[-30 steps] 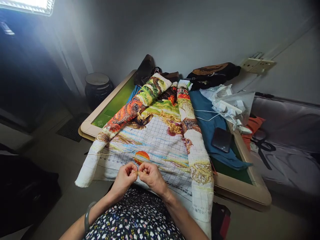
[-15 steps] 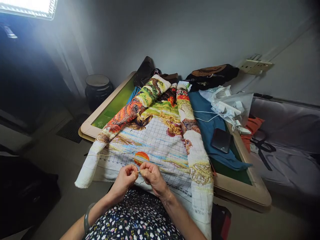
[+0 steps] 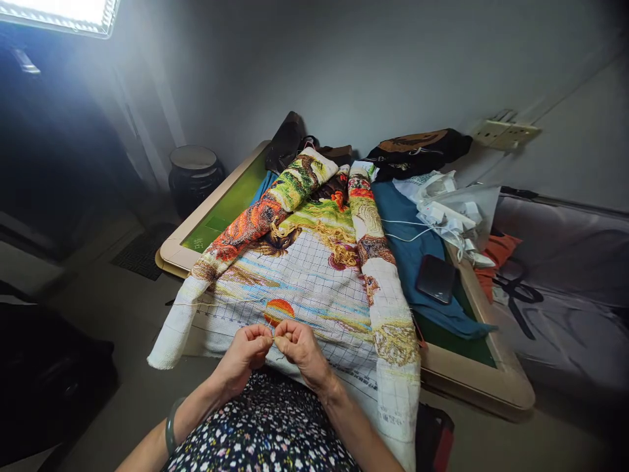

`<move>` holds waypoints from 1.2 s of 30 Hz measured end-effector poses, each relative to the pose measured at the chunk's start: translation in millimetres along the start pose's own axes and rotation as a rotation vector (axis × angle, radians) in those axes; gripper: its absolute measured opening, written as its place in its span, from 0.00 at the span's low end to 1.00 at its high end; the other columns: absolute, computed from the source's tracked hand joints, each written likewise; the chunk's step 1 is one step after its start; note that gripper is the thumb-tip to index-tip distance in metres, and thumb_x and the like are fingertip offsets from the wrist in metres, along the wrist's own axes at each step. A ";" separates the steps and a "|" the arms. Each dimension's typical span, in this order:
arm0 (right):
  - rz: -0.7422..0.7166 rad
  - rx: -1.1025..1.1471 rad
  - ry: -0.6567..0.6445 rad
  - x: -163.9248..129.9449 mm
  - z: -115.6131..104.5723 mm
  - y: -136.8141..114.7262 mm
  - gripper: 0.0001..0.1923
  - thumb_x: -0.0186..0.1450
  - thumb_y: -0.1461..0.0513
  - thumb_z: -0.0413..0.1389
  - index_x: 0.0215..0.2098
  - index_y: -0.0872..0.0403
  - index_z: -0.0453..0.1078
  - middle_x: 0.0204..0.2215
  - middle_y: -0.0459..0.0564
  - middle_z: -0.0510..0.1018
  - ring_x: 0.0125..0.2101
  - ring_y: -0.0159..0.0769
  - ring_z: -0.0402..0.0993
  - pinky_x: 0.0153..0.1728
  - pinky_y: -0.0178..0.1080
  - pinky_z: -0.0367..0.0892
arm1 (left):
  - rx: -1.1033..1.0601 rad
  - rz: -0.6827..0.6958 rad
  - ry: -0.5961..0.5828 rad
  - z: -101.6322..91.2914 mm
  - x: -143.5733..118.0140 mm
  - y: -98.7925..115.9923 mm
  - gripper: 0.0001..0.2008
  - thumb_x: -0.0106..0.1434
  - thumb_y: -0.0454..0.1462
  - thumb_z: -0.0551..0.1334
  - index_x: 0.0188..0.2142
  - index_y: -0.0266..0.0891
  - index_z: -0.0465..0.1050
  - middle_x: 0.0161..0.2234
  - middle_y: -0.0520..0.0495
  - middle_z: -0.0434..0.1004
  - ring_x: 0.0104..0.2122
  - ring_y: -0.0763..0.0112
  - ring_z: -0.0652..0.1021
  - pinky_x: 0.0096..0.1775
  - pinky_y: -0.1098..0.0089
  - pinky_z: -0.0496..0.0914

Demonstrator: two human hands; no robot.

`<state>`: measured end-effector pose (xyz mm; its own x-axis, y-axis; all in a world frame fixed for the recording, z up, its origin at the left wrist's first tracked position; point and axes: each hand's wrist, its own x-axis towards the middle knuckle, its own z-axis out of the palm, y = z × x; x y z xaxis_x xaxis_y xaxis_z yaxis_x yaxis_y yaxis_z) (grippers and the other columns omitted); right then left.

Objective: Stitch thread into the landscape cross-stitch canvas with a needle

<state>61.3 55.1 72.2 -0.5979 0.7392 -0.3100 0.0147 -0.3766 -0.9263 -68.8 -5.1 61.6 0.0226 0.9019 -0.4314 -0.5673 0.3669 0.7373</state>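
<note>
Yellowish thread [image 3: 276,339], thin, limp and light, is pinched between the fingertips of the left hand [image 3: 244,354] and right hand [image 3: 301,349], both curled closed on it. They hover over the soft, floppy cross-stitch cloth [image 3: 314,288] draped off the desk [image 3: 496,387]. Printed marks along the cloth's edge are too small to read.

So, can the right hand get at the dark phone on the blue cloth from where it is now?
Probably yes. The right hand pinches thread with the left hand. The phone lies flat and uncovered; only the rolled embroidery edge lies between, and it is low.
</note>
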 end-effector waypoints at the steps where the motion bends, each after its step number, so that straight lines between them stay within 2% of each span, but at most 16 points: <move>1: 0.002 -0.005 0.003 -0.1 0.5 0.1 0.12 0.51 0.57 0.60 0.23 0.56 0.63 0.13 0.35 0.54 0.14 0.20 0.42 0.15 0.29 0.38 | 0.000 0.004 -0.001 0.5 -0.1 -0.2 0.15 0.49 0.42 0.67 0.23 0.38 0.63 0.15 0.62 0.48 0.16 0.83 0.47 0.20 0.74 0.42; 11: 0.038 0.120 -0.006 2.7 1.2 9.3 0.12 0.50 0.57 0.60 0.24 0.55 0.63 0.11 0.34 0.55 0.13 0.20 0.41 0.14 0.28 0.39 | 0.084 0.042 0.047 8.3 -2.0 3.1 0.12 0.47 0.41 0.65 0.23 0.38 0.62 0.14 0.63 0.49 0.16 0.83 0.48 0.19 0.75 0.42; 21: 0.076 0.218 -0.060 3.3 1.0 10.3 0.12 0.51 0.57 0.59 0.24 0.55 0.62 0.11 0.33 0.54 0.13 0.20 0.39 0.14 0.28 0.37 | 0.199 0.077 0.086 6.6 1.4 -2.1 0.06 0.46 0.35 0.60 0.22 0.39 0.61 0.15 0.62 0.50 0.16 0.82 0.48 0.19 0.75 0.43; 24: 0.058 0.144 -0.034 2.9 -0.6 8.1 0.11 0.51 0.57 0.58 0.24 0.55 0.62 0.12 0.33 0.53 0.13 0.20 0.39 0.14 0.29 0.37 | 0.247 0.083 0.096 3.5 2.7 -3.7 0.07 0.47 0.36 0.60 0.23 0.39 0.61 0.15 0.62 0.50 0.16 0.82 0.48 0.19 0.75 0.43; 30: -0.006 -0.183 -0.013 3.1 -2.3 3.1 0.10 0.52 0.58 0.57 0.23 0.56 0.64 0.13 0.36 0.55 0.16 0.22 0.45 0.17 0.30 0.42 | 0.257 0.115 0.092 -0.7 3.7 -4.1 0.09 0.50 0.38 0.61 0.24 0.39 0.61 0.16 0.62 0.49 0.17 0.81 0.48 0.19 0.75 0.44; 36: -0.007 -0.183 0.002 2.8 -1.8 4.9 0.10 0.51 0.58 0.56 0.22 0.56 0.63 0.14 0.36 0.56 0.17 0.23 0.45 0.18 0.31 0.42 | 0.274 0.121 0.080 -4.0 4.6 -6.5 0.08 0.50 0.38 0.63 0.26 0.38 0.64 0.17 0.62 0.48 0.18 0.81 0.48 0.20 0.76 0.45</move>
<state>61.1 56.3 66.4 -0.5967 0.7430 -0.3033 0.1561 -0.2632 -0.9520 -68.4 -4.2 52.7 -0.1029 0.9260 -0.3633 -0.3183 0.3153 0.8940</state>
